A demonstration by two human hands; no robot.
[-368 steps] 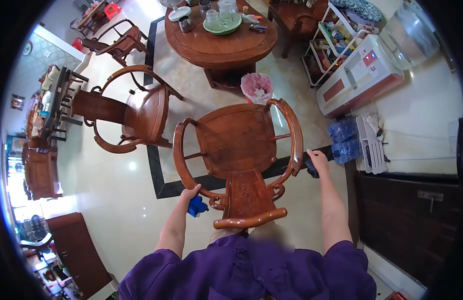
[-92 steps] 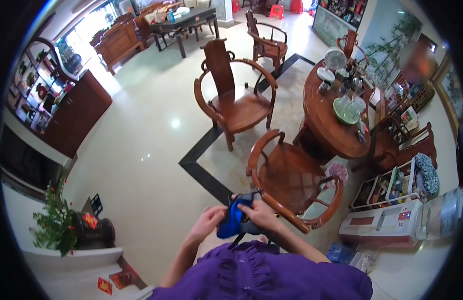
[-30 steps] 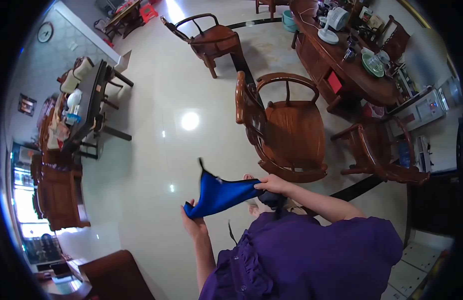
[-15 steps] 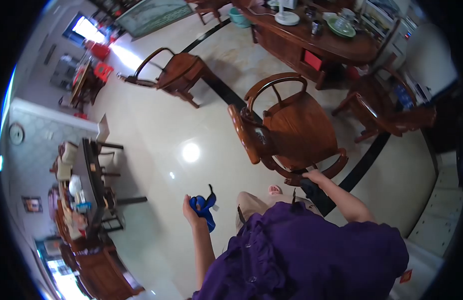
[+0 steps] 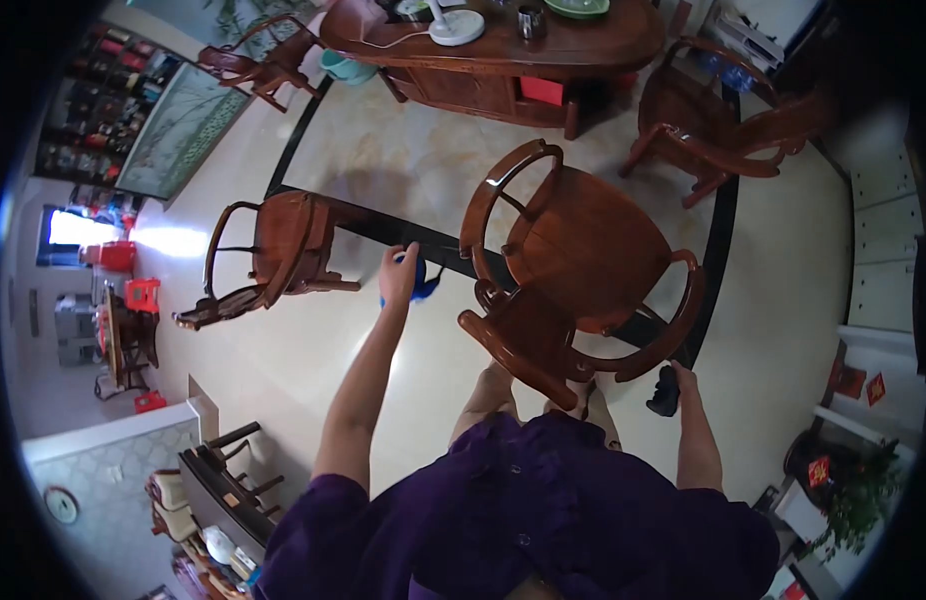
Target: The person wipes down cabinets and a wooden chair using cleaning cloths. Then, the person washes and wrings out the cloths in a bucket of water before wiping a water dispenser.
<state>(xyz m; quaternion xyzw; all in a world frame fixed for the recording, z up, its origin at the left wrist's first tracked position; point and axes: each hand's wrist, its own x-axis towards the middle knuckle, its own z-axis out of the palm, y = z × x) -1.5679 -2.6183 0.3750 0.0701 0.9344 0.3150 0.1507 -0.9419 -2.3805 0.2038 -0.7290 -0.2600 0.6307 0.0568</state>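
Observation:
My left hand [image 5: 397, 278] is raised out over the floor, its fingers closed on a blue cloth item [image 5: 423, 286] with a thin dark strap. Part of the blue cloth is hidden behind the hand. Low on the right, my right hand [image 5: 686, 379] grips a crumpled black cloth item [image 5: 665, 391]; its exact kind does not show. Directly in front of my legs stands a brown wooden armchair [image 5: 588, 245], its back towards me. The right hand is just beside the near end of its armrest, apart from it.
Another wooden armchair [image 5: 283, 240] stands to the left, and a third [image 5: 683, 120] at the right. A curved wooden desk [image 5: 463, 70] with a white fan base [image 5: 456, 28] is at the back. White cabinets [image 5: 883, 225] line the right side. A dark table [image 5: 223, 495] is at lower left.
My left hand has moved forward with the blue cloth. The right hand has come away from the armchair and moved right, with the black cloth. The view has turned.

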